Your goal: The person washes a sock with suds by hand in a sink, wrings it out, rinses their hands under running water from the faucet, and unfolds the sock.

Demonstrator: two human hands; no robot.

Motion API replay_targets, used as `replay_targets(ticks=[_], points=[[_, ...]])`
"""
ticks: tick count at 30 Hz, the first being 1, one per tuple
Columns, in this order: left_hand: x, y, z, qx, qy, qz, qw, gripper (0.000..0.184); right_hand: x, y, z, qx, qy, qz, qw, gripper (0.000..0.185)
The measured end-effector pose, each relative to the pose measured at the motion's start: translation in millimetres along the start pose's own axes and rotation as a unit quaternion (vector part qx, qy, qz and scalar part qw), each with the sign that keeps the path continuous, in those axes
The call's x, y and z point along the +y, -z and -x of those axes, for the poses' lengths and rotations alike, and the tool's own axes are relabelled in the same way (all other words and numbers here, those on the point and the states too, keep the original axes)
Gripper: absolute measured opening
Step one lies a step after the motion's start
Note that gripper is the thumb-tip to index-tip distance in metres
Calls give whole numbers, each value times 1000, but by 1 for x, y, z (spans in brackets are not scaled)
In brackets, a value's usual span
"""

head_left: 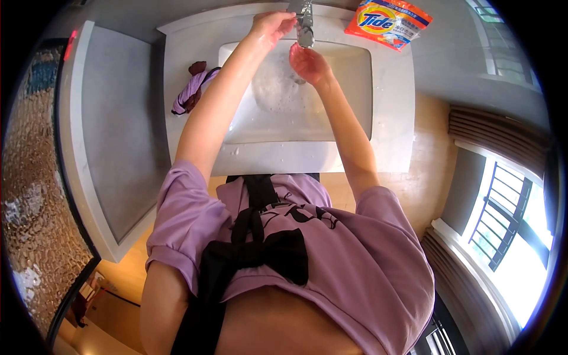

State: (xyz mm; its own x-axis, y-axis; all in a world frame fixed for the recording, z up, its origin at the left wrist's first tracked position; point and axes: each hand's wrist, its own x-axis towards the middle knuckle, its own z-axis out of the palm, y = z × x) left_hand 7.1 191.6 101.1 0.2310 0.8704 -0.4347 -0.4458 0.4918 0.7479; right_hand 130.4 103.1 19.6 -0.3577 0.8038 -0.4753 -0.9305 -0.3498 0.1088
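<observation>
A chrome faucet (pixel 305 29) rises at the back of the white sink (pixel 349 127). At its upper left side, my left hand (pixel 274 28) has its fingertips closed at the faucet handle (pixel 297 6); the exact contact is small and hard to see. Below the spout, my right hand (pixel 309 64) is cupped with the palm up and holds no object. Its fingers look wet and lie just left of the spout tip. Small bubbles or drops dot the basin.
A crumpled purple and dark cloth (pixel 192 94) lies on the counter left of the basin. An orange Tide detergent bag (pixel 389 23) rests at the back right. A grey-panelled ledge (pixel 121 130) stands at left, and a barred window (pixel 503 213) at right.
</observation>
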Motion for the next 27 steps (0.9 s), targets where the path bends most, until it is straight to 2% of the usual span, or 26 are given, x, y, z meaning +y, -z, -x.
replay_targets(ticks=[3,5,8,15,17,18,19,20,22,24,26,27], points=[[2,4,-1,-23,18,-9,1000,9,-5,-7,3,-15,4,-41,999,22],[1,3,-6,-17,34,-14,999,9,-6,-14,7,48,42,-19,998,25],[5,-1,-15,-13,49,-15,999,9,-6,-17,11,82,44,-17,996,27],[3,-1,-26,-65,52,48,995,7,-15,-12,7,95,78,-23,992,25],[2,-1,-32,-70,50,42,995,7,-28,-4,4,-17,-58,-36,998,25],[2,-1,-33,-74,48,35,996,8,-28,-6,5,-16,-59,-33,998,25],[1,-1,-32,-74,45,37,996,8,-29,-10,7,59,67,5,996,26],[1,-2,-29,-55,40,34,997,8,-28,-20,12,132,194,43,971,26],[0,-5,-25,-35,35,35,998,9,-35,-40,14,71,274,67,957,28],[1,-8,-19,-2,15,-9,1000,10,-36,-70,15,-13,339,165,926,28],[6,-4,-1,3,21,-13,1000,10,-36,-106,17,-118,357,297,878,32],[6,-1,5,8,31,-20,999,10,-41,-119,17,-133,312,412,845,37]])
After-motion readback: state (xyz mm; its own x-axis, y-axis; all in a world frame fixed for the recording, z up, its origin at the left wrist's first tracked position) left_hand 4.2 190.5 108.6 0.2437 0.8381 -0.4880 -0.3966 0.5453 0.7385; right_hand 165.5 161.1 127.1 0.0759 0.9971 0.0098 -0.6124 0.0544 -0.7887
